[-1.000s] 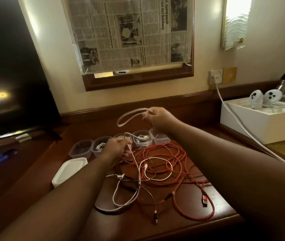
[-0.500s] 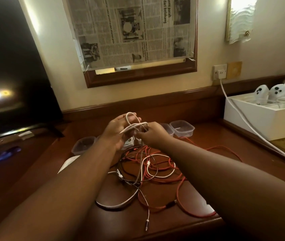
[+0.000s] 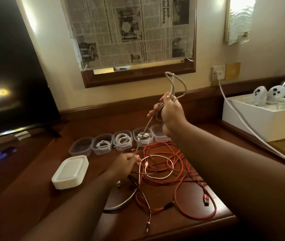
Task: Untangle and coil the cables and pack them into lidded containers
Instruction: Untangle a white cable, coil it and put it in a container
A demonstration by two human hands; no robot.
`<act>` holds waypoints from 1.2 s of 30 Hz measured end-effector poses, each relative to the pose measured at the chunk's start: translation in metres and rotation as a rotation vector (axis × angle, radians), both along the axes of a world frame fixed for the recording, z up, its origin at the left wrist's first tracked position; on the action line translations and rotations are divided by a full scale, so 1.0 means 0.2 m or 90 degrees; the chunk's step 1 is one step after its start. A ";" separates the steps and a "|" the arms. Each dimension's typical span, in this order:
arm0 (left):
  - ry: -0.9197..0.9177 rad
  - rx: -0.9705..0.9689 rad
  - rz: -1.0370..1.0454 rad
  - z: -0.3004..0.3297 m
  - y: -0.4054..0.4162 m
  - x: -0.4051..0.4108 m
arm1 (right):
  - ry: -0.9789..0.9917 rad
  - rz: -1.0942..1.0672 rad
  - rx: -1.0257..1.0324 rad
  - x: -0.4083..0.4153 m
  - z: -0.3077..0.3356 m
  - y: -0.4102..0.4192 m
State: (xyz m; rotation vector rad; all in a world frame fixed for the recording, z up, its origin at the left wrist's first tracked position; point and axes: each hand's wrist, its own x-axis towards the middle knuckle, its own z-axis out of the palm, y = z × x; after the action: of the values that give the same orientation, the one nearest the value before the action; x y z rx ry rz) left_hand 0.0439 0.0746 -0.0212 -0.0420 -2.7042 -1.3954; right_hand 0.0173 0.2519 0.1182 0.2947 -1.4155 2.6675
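Observation:
My right hand (image 3: 168, 113) is raised above the table and grips several loops of a grey-white cable (image 3: 173, 84) that stick up from its fist. The same cable runs down taut to my left hand (image 3: 125, 164), which pinches it low over the cable pile. Under both hands lies a tangle of red cable (image 3: 178, 173), a white cable (image 3: 155, 157) and thin black cables (image 3: 138, 186). A row of clear plastic containers (image 3: 121, 141) stands behind the pile; three of them hold coiled white cables, the leftmost one (image 3: 81, 146) looks empty.
A stack of white lids (image 3: 70, 172) lies left of the pile. A dark TV screen (image 3: 7, 75) fills the left. At the right stands a white box (image 3: 263, 117) with two white controllers, and a white power cord (image 3: 239, 119) runs from the wall socket across the table's right side.
My hands were together over the pile with the loops; now my right hand has lifted up and right with the loops, while my left hand has dropped, drawing the cable taut.

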 end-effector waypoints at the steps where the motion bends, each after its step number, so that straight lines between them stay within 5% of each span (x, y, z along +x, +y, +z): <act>1: 0.029 0.019 0.038 0.02 0.00 -0.01 | 0.006 -0.002 0.001 -0.01 0.01 0.02; 3: 0.031 0.109 0.123 0.09 -0.02 -0.02 | 0.013 -0.012 0.097 -0.02 0.02 0.04; 7: 0.090 0.244 0.189 0.21 -0.09 -0.05 | -0.029 0.016 0.486 -0.01 -0.02 0.07; 12: -0.010 0.128 -0.017 0.37 -0.11 0.03 | 0.032 0.196 0.817 0.06 -0.04 0.09; 17: -0.116 0.247 -0.086 0.34 -0.23 0.08 | 0.151 0.280 0.941 0.15 -0.08 0.07; 25: -0.167 0.185 -0.146 0.31 -0.24 0.27 | 0.190 0.596 1.031 0.33 -0.07 0.09; 32: -0.103 0.156 -0.182 0.41 -0.19 0.42 | 0.181 0.812 0.839 0.40 -0.07 0.15; 36: -0.118 0.194 -0.186 0.44 -0.14 0.51 | 0.152 0.778 0.788 0.50 -0.06 0.16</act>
State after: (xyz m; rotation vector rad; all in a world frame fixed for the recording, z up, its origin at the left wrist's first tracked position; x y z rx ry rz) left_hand 0.1452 0.0459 0.0666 -0.3100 -2.6743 -1.9728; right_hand 0.1182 0.2846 0.1058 1.9523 -3.2302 1.4741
